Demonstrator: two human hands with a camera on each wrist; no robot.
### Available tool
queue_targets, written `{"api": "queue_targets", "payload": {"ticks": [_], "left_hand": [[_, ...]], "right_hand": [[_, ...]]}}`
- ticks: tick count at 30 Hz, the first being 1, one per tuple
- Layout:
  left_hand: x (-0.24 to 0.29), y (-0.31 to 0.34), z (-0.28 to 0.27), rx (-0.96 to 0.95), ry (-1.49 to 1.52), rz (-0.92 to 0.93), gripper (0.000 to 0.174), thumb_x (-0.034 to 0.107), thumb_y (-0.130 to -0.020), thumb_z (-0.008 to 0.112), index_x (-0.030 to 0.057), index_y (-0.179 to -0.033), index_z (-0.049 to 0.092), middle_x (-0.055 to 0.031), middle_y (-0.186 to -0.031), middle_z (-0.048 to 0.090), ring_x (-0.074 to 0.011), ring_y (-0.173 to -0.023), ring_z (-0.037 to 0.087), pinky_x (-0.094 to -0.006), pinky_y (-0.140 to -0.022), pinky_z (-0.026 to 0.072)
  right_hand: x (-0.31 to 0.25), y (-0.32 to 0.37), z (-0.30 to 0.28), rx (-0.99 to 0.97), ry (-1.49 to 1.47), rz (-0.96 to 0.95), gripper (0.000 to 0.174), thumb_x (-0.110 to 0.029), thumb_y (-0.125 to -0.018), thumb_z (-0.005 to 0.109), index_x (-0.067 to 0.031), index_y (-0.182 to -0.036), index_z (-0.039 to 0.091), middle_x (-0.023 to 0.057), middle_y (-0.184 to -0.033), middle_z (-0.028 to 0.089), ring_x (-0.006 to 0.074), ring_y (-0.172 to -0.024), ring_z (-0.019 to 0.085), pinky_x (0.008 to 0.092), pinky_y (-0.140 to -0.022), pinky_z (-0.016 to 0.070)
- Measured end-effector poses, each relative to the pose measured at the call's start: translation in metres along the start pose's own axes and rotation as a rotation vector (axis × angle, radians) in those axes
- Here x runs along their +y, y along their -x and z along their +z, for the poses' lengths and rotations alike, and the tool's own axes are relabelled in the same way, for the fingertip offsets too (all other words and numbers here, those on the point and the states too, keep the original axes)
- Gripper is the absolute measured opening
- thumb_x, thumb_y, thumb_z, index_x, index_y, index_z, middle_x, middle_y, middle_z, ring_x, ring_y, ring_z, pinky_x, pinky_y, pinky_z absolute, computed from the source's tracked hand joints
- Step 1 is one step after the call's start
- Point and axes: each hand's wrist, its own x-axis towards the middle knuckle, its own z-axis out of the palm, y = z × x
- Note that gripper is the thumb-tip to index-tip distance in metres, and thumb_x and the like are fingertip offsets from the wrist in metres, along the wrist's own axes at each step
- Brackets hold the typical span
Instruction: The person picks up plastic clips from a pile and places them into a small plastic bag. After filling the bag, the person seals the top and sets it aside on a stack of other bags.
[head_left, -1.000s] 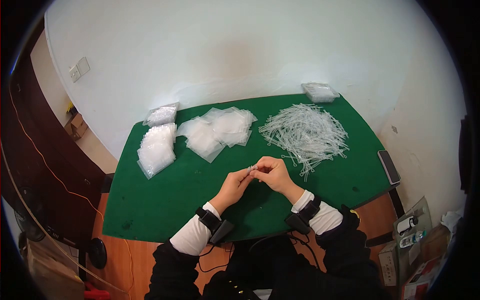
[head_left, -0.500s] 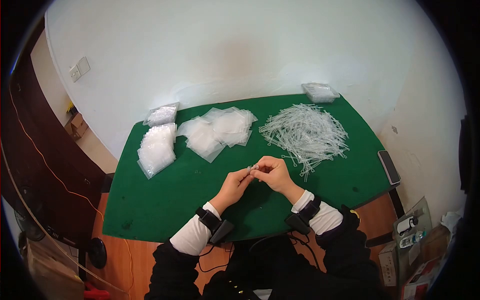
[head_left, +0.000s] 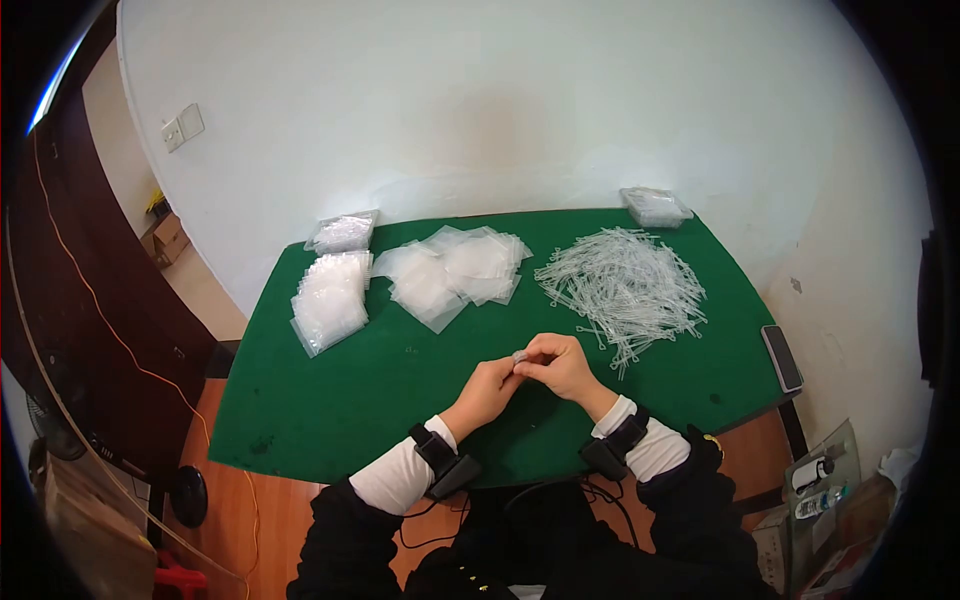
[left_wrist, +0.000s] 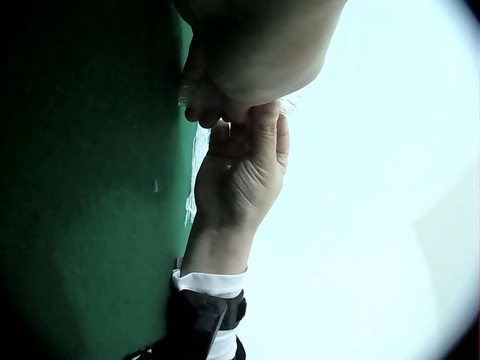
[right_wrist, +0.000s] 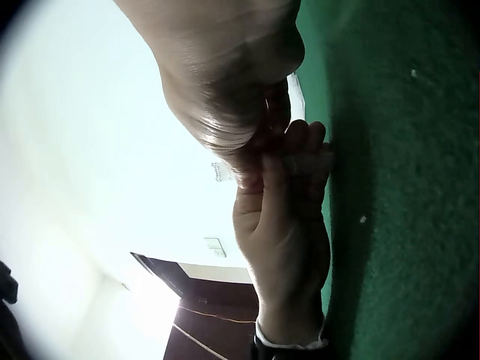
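Your left hand (head_left: 487,385) and right hand (head_left: 562,365) meet fingertip to fingertip just above the green table (head_left: 330,400), near its front middle. Both pinch one small clear plastic piece (head_left: 519,355), fingers curled onto it, neither hand free. Keep the pinch at the very tips, light and even, with wrists low to the cloth. The piece looks thin and slippery, so a twist would likely lose it. Its long axis seems to run hand to hand, roughly along the table's front edge and off the cloth; which end is which is too small to tell. Just beyond your right hand lies the pile of clear plastic ties (head_left: 625,285), with the phone (head_left: 781,357) at the right edge. Farther left are loose clear bags (head_left: 455,270) and a stack of filled bags (head_left: 330,300), with a small clear box (head_left: 655,205) at the far edge by the wall
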Motion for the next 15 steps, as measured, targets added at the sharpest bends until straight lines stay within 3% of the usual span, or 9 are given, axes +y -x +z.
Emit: {"api": "queue_targets", "payload": {"ticks": [3,7,11,14,15], "left_hand": [[-0.004,-0.002,0.002,0.004,-0.002,0.002,0.015,0.009,-0.085,0.051,-0.0031,-0.093,0.056,-0.0125,-0.074,0.060,-0.0142,-0.067,0.056,-0.0278,-0.064,0.0453],[-0.007,-0.001,0.001,-0.009,0.014,-0.011,0.013,0.009,-0.084,0.050,-0.0026,-0.088,0.056,-0.0145,-0.078,0.061,-0.0244,-0.071,0.060,-0.0303,-0.064,0.0459],[-0.008,-0.004,-0.008,-0.060,0.217,-0.087,0.013,0.008,-0.085,0.049,-0.0015,-0.089,0.058,-0.0099,-0.080,0.062,-0.0180,-0.073,0.060,-0.0284,-0.066,0.0461],[-0.018,-0.012,-0.024,0.049,0.307,-0.122,0.015,0.006,-0.086,0.047,-0.0034,-0.092,0.057,-0.0058,-0.087,0.061,-0.0127,-0.081,0.057,-0.0254,-0.073,0.0456],[-0.023,-0.015,-0.034,0.048,0.304,-0.122,0.015,0.006,-0.086,0.047,-0.0034,-0.092,0.057,-0.0058,-0.087,0.061,-0.0127,-0.081,0.057,-0.0254,-0.073,0.0456]], "right_hand": [[0.000,0.000,-0.001,-0.004,-0.044,0.062,0.011,-0.001,-0.067,0.070,0.0001,-0.075,0.062,-0.0005,-0.067,0.055,0.0044,-0.057,0.049,0.0182,-0.050,0.0378],[-0.006,-0.005,-0.003,0.022,-0.187,0.217,0.008,-0.005,-0.071,0.068,-0.0009,-0.077,0.064,-0.0003,-0.066,0.058,0.0040,-0.059,0.051,0.0185,-0.050,0.0390],[0.010,-0.043,-0.009,0.113,0.001,0.256,0.014,-0.012,-0.073,0.066,-0.0023,-0.083,0.064,0.0034,-0.067,0.061,0.0075,-0.057,0.054,0.0216,-0.049,0.0413],[0.019,-0.074,0.004,-0.104,0.510,-0.016,0.017,-0.018,-0.072,0.064,-0.0044,-0.082,0.064,0.0073,-0.070,0.062,0.0159,-0.062,0.057,0.0287,-0.055,0.0446],[0.022,-0.082,0.011,-0.102,0.508,-0.018,0.017,-0.018,-0.072,0.064,-0.0044,-0.082,0.064,0.0073,-0.070,0.062,0.0159,-0.062,0.057,0.0287,-0.055,0.0446]]}}
